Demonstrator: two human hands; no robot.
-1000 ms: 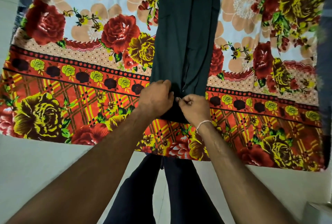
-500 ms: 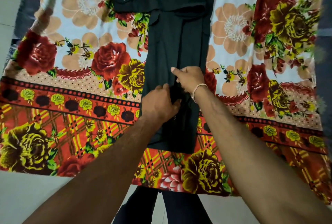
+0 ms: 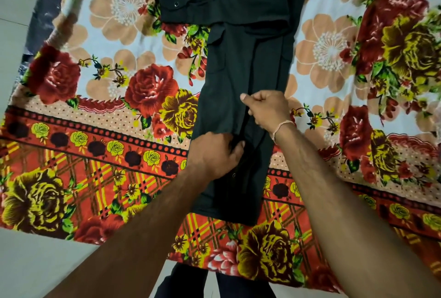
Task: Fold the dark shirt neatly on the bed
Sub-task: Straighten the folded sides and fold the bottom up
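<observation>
With both side panels already turned in, the dark shirt (image 3: pixel 241 97) lay as a long narrow strip down the middle of the bed (image 3: pixel 100 97), hem end near the bed's front edge, collar end far. Step in hand, as judged: tidying the centre seam where the folded edges meet, ahead of the lengthwise fold.

Left hand (image 3: pixel 214 154) rested on the lower part of the strip, fingers curled and pinching cloth at the centre line. Right hand (image 3: pixel 268 109) sat just above it, fingers curled, thumb out, apparently pinching the overlapping edge; exact hold partly hidden.

Next move likely calls for flattening the overlap, then lifting the hem end and carrying it up toward the collar with edges kept aligned.

Shirt: near-black, matte, soft woven cloth. A sleeve cuff (image 3: pixel 176 4) with a button stuck out left at the far end. Shallow creases ran lengthwise; a small button showed near the left hand.
</observation>
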